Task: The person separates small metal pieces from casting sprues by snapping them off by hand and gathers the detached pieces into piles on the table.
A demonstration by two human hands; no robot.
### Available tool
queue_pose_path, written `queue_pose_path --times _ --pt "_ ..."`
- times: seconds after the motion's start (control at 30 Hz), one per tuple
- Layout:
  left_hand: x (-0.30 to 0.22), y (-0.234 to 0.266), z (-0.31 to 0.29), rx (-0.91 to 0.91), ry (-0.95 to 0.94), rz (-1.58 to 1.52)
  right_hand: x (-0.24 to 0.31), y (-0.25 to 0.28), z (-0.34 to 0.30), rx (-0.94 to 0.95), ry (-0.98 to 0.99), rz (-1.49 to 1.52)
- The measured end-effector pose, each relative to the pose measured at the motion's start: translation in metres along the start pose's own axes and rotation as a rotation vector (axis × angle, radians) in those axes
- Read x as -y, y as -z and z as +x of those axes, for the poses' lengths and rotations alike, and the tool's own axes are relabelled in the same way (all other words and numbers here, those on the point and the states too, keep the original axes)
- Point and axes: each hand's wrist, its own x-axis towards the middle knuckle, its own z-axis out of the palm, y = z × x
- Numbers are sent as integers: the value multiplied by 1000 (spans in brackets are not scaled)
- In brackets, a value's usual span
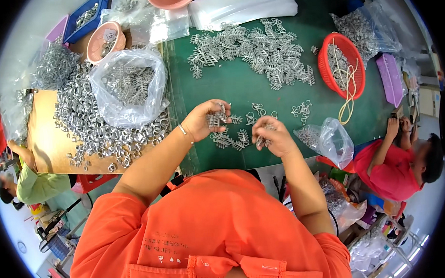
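My left hand [202,124] is closed around several small grey metal castings [214,120], branched like fishbones. To its right, my right hand [278,136] has its fingers curled round similar grey castings, partly hidden by the fingers. Between and just below the hands, a few loose fishbone-shaped castings [232,139] lie on the green tabletop [191,98]. Small castings with ring-like ends [256,112] lie just beyond my right hand, and another little group [301,110] sits farther right. A large spread pile of the same castings [258,50] covers the far part of the table.
Left, an open plastic bag [101,102] of castings stands among loose metal rings [80,113]. A red basket [360,81] with a cord and a clear bag [338,146] are on the right. Pink bowls [96,45] stand far left. Co-workers [390,169] sit at both sides.
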Motion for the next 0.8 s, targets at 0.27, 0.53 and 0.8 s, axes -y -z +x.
queue_pose_path --times 0.27,0.53,0.8 --pt "36 -5 35 -251 -815 1777 -29 -20 14 -320 310 -1398" --pt "22 -14 20 -105 -240 943 -5 17 -10 -38 26 4" --pt "33 -22 4 32 110 364 -11 9 -2 0 156 184"
